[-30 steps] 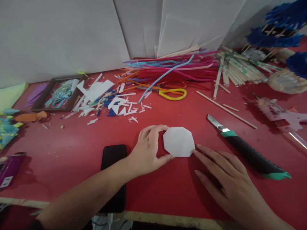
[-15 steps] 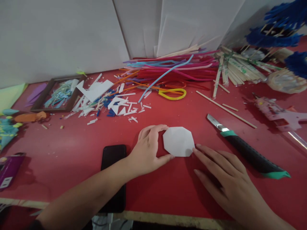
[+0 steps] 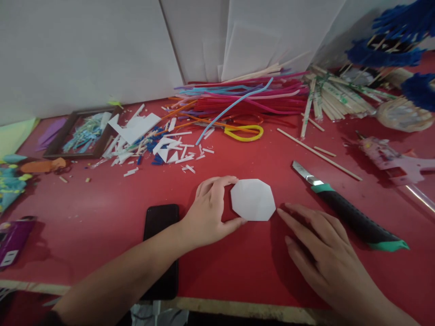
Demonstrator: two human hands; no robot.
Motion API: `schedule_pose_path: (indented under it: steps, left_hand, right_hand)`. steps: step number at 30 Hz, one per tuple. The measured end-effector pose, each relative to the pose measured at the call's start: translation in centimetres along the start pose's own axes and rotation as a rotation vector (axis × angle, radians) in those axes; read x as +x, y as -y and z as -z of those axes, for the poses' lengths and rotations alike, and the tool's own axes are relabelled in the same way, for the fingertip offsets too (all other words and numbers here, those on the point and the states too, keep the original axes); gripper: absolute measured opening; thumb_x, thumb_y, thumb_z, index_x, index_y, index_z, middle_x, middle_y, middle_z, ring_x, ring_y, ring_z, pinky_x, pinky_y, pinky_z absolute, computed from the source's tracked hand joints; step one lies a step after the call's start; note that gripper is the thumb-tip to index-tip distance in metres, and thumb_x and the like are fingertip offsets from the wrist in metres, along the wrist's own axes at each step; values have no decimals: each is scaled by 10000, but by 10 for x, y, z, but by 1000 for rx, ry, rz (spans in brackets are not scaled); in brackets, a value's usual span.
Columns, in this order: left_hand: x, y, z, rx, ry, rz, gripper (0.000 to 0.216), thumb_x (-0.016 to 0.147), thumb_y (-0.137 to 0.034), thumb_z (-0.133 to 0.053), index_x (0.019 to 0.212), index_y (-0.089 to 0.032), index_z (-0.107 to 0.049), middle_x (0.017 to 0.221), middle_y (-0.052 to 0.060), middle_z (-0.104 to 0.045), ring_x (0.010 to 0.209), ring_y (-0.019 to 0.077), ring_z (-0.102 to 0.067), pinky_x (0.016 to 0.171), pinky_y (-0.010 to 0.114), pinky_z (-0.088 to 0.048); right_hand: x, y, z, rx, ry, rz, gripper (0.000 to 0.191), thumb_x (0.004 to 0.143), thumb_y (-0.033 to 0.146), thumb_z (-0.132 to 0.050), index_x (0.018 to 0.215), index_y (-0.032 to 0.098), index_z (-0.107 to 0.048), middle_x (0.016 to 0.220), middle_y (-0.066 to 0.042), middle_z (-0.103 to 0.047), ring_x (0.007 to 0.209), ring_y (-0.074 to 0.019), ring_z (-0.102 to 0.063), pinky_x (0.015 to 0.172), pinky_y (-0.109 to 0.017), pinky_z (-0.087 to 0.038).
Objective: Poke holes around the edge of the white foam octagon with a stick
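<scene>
A white eight-sided piece of paper or card (image 3: pixel 254 200) lies flat on the red tabletop. My left hand (image 3: pixel 210 210) holds it by its left edges, thumb at the lower corner and index finger at the upper one. To the right of the piece is my right hand (image 3: pixel 321 244), open and holding nothing, its index fingertip just off the right corner. Beyond that hand rests a utility knife (image 3: pixel 353 213) with a black and green handle, its blade out and pointing to the upper left. Under my left forearm lies a black phone (image 3: pixel 161 222).
Paper scraps (image 3: pixel 170 149) and a brown frame (image 3: pixel 98 155) lie at the back left. Yellow-handled scissors (image 3: pixel 244 132) sit before colourful pipe cleaners (image 3: pixel 238 102). Wooden sticks (image 3: pixel 335 97) and a pink glue gun (image 3: pixel 396 158) are at the right. A purple object (image 3: pixel 16 242) stands far left.
My right hand has drawn slightly right, its fingertips leaving the corner of the white octagon. My left hand and the octagon stay in place.
</scene>
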State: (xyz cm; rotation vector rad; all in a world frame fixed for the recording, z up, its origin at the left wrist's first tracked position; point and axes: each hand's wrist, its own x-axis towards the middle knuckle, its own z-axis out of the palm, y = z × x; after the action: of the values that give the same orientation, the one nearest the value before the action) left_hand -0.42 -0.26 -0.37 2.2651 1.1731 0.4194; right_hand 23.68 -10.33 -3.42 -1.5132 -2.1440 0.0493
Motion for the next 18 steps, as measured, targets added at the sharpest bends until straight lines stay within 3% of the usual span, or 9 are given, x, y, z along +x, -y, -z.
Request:
schedule_pose_path:
  steps: [9, 13, 18]
  left_hand:
    - [-2, 0, -1, -13, -9, -88, 718, 795, -262, -623, 1442, -170, -325, 1468, 206, -511, 1377, 360, -468, 1152, 589, -362]
    - [-3, 3, -1, 4, -7, -146, 789, 770, -179, -580, 1491, -156, -259, 1507, 220, -465, 1398, 363, -448, 1155, 592, -362]
    - [-5, 3, -2, 84, -58, -191, 830, 714, -145, -580, 1463, -121, -222, 1572, 260, -315, 1498, 396, -272, 1173, 604, -313]
  right_hand:
    - [2, 0, 3, 3, 4, 35, 367, 949, 260, -495, 1281, 214, -644, 1273, -131, -611, 1114, -276, -568, 945, -455, -494]
    - [1, 0, 2, -42, 42, 65, 371, 952, 304, -506, 1292, 281, -655, 1327, -119, -585, 1138, -282, -557, 949, -475, -493]
    - [-1, 1, 0, -85, 54, 80, 389, 951, 324, -503, 1313, 349, -644, 1354, -85, -595, 1149, -287, -545, 920, -458, -483]
